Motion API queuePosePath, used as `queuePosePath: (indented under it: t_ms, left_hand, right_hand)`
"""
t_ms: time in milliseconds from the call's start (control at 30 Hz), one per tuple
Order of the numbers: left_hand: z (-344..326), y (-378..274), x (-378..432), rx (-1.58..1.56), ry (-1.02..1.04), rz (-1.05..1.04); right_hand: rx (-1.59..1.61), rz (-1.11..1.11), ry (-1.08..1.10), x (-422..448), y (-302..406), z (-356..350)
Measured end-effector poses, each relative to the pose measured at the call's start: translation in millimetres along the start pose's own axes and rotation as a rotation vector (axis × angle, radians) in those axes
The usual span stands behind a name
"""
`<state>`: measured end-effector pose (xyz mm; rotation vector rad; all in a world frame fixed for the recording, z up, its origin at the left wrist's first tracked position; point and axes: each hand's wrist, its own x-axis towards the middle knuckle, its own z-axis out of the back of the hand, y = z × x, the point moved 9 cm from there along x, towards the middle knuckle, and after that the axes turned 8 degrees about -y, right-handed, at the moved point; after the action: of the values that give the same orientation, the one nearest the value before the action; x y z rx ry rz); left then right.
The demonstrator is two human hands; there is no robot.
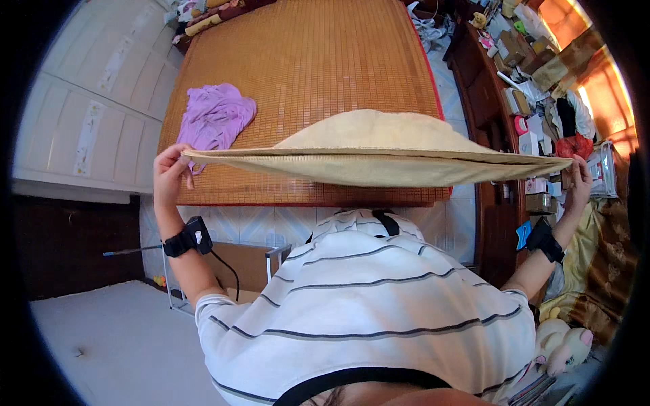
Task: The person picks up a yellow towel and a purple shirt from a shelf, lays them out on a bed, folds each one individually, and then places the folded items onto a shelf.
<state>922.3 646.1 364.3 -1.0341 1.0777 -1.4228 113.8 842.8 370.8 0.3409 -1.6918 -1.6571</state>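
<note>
A pale yellow cloth garment (365, 134) hangs stretched wide in front of my chest, its long upper edge pulled nearly straight. What kind of garment it is I cannot tell, as I see it almost from above. My left hand (171, 170) pinches one end of that edge between thumb and fingers. The opposite end is held by my right hand (578, 177), over at the cluttered right side. Beyond the left end a crumpled lilac garment (216, 116) lies on the bamboo mat (325, 56) of the bed, partly hidden by the yellow cloth.
Along the right stands a dark wooden cabinet (464, 86) crowded with boxes and bags. White wardrobe doors (91, 96) rise at the left. Rolled bedding (213, 23) rests at the bed's far left corner. Near my left elbow is a metal-framed stand (277, 254). A plush toy (563, 345) sits lower right.
</note>
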Motion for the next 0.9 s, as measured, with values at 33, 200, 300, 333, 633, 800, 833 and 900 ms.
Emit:
queuePosePath:
  t_ms: [33,200,300,333,633,800,833,900]
  left_hand:
    - [1,-11,1,-0.054,-0.025,-0.035]
    - [-10,-42,28,-0.235,-0.130,-0.164]
    - [-15,-17,61,-0.208,-0.118,-0.123]
    - [-20,-4,75,-0.206,-0.114,-0.092]
    - [34,-3,203,-0.264,-0.425,-0.412]
    - [50,-56,209,-0.284,-0.483,-0.581]
    - [54,-61,205,-0.286,-0.486,-0.606]
    - [62,-62,195,-0.284,-0.511,-0.603]
  right_hand:
    - [-0.003,-0.011,0.006,1,0,0]
    - [-0.043,0.026,-0.064,22,28,-28]
    - [-0.006,-0.036,0.024,36,13,-82]
    - [-0.020,-0.051,0.043,44,3,-96]
    - [0.228,0.047,0.134,135,2,-234]
    - [0.252,0.047,0.093,175,28,-224]
    - [-0.039,0.380,0.014,165,60,-222]
    - [-0.326,0.714,-0.076,131,95,-232]
